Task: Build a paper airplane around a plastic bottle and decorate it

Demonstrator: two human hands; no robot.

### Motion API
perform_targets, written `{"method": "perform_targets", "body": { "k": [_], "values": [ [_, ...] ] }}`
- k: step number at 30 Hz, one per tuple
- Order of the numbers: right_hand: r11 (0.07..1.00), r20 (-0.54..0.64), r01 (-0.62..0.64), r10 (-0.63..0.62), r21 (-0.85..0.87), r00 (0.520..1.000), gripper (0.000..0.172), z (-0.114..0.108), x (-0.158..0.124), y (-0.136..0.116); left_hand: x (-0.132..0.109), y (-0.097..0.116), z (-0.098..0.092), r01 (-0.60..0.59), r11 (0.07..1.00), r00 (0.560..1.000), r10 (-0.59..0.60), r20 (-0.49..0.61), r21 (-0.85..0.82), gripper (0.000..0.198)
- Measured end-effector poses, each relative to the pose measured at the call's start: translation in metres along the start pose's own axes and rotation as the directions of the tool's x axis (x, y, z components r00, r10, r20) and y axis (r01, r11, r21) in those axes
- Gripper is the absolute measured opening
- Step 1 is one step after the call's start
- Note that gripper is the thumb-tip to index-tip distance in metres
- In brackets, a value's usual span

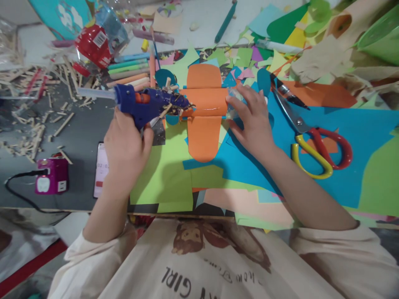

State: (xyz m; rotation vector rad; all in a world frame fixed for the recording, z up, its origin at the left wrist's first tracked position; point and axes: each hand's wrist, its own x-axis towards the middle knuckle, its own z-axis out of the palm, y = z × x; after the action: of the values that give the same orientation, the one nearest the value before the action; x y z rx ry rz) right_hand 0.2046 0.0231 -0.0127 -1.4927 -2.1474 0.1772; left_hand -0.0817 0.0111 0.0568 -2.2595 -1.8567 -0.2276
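Note:
My left hand (126,139) is wrapped round the handle of a blue hot glue gun (132,104). A clear glue stick (96,93) pokes out of its back end, and wood bits cling around the nozzle. The tip points right, over an orange paper model (207,99) with a rounded flap above and another below its middle. A thin shiny line of glue shows on the orange middle part. My right hand (251,120) rests at the model's right end, fingertips against its edge, holding it beside a clear plastic piece (235,104).
Red-and-yellow scissors (314,145) and a dark-tipped brush (289,92) lie to the right on blue paper (346,182). At left are scattered wooden sticks (37,139), a purple plug adapter (51,176) and a phone (100,170). Coloured paper scraps (230,56) and markers (129,66) lie behind.

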Motion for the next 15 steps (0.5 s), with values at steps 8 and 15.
{"method": "perform_targets", "body": {
  "k": [8,15],
  "values": [
    [1.000,0.025,-0.007,0.007,-0.017,1.000,0.047,-0.001,0.000,-0.003,0.007,0.010,-0.003,-0.026,0.993,1.000,0.026,-0.001,-0.118,0.036],
    [1.000,0.010,0.005,-0.005,-0.029,1.000,0.047,-0.001,0.000,-0.001,0.011,0.021,-0.005,0.009,0.963,0.997,0.013,0.079,-0.270,0.035]
  ]
}}
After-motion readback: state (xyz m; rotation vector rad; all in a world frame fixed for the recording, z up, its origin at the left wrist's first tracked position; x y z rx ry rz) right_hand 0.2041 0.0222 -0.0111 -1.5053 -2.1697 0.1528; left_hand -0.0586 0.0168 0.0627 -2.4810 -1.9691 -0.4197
